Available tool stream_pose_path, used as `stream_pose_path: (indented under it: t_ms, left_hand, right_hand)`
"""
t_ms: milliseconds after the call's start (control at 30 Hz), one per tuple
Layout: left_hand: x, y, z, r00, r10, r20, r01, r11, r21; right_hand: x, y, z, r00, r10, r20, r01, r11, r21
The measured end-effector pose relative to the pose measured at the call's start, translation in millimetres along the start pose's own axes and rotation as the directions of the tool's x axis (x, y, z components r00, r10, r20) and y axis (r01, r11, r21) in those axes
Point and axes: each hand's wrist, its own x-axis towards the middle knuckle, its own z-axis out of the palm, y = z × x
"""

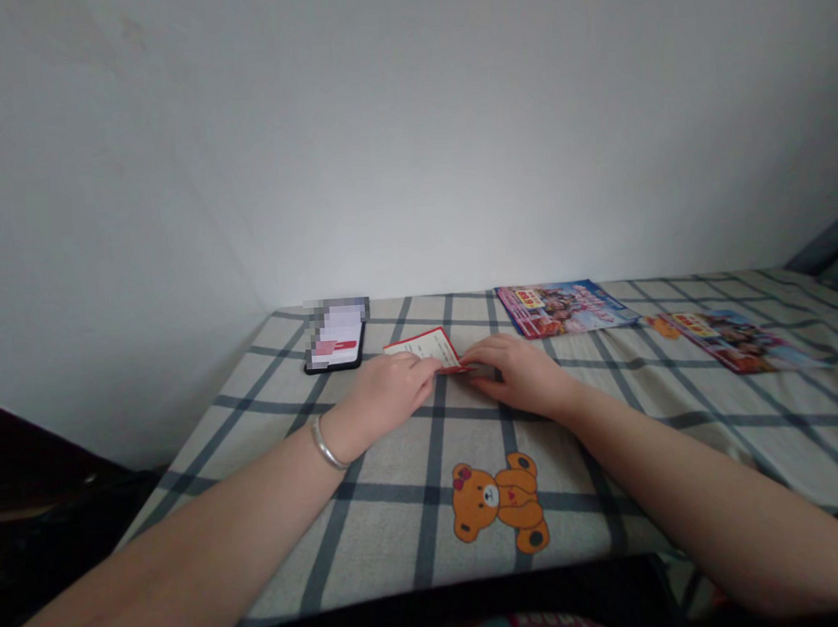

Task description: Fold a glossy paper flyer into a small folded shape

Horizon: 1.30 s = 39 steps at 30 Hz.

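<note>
A small sheet of paper (428, 347), pale with a red border and fine print, lies on the checked cloth at the middle of the table. My left hand (404, 385), with a silver bangle on its wrist, has its fingers pressed together on the paper's near left edge. From the other side, my right hand (509, 369) pinches the paper's right corner, where red shows along the edge. The fingertips partly cover the paper's near side.
A phone (336, 339) with a lit, partly blurred screen lies left of the paper. Two colourful printed leaflets (567, 306) lie to the right. The checked tablecloth (382, 533) bears a printed teddy bear. A white wall (409, 144) rises behind the table.
</note>
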Motion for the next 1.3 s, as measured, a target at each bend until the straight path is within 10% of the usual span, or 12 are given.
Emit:
stream_pose_path:
  t_ms: [333,600,900,1300]
  left_hand:
    - [-0.2,2.6,-0.1,0.995,-0.100,-0.015,0.086,0.920,-0.382]
    - [5.4,-3.6,6.9,0.920,-0.379,0.104,0.256,0.378,-0.890]
    - [9.7,-2.9,12.4,0.843,-0.479,0.244,0.204,-0.135,-0.970]
    - [9.6,-5.6,7.8,0.845,-0.356,0.398,0.187,-0.501,-0.845]
  right_hand:
    - [1.0,1.4,-1.5,1.000,-0.001,0.022,0.000,1.000,0.019]
    - [2.9,-2.5,0.7,0.985,0.145,-0.092,-0.124,0.972,0.198]
    - [2.7,7.2,7.7,0.940,0.261,-0.221,-0.205,0.947,0.248]
    - [5.3,12.8,14.4,0.907,0.407,-0.107,-0.295,0.797,0.528]
